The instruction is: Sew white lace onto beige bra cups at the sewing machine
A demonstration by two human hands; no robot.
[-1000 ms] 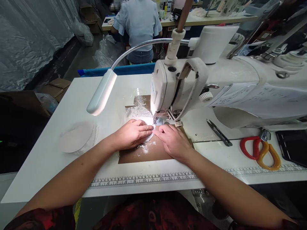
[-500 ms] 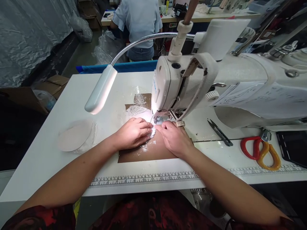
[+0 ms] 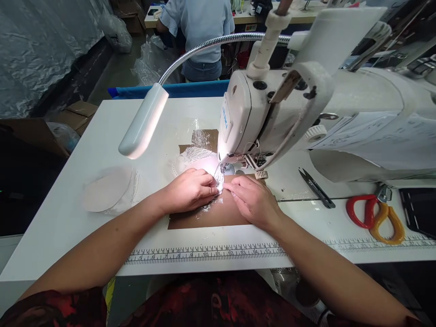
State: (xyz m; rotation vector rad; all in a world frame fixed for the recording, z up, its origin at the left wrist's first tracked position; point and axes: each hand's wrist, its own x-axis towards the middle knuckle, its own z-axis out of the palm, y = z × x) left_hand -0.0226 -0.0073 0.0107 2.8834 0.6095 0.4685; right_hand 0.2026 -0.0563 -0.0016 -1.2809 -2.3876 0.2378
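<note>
White lace fabric (image 3: 197, 155) lies under the needle of a sewing machine (image 3: 238, 113), its near end brightly lit. My left hand (image 3: 192, 190) presses on the lace from the left, with thumb and fingers closed on its edge. From the right, my right hand (image 3: 255, 202) has its fingers curled and its fingertips pinched at the same narrow end. Beneath both hands is a brown board (image 3: 211, 218) partly covered with clear tape. The exact grip of the right fingertips is small and partly washed out by the lamp.
A lamp (image 3: 145, 120) on a bendy arm hangs over the left side. Round pale pieces with lace (image 3: 107, 190) lie at left. Thread snips (image 3: 316, 188), red-and-yellow-handled scissors (image 3: 390, 222) and a dark tray (image 3: 417, 209) lie right. A printed ruler (image 3: 204, 254) runs along the front edge. Beyond sits a person (image 3: 202, 32).
The view has shifted slightly, so the machine appears larger and further right. My right fingertips have moved slightly toward me along the lace; my left hand stays nearly in place.
</note>
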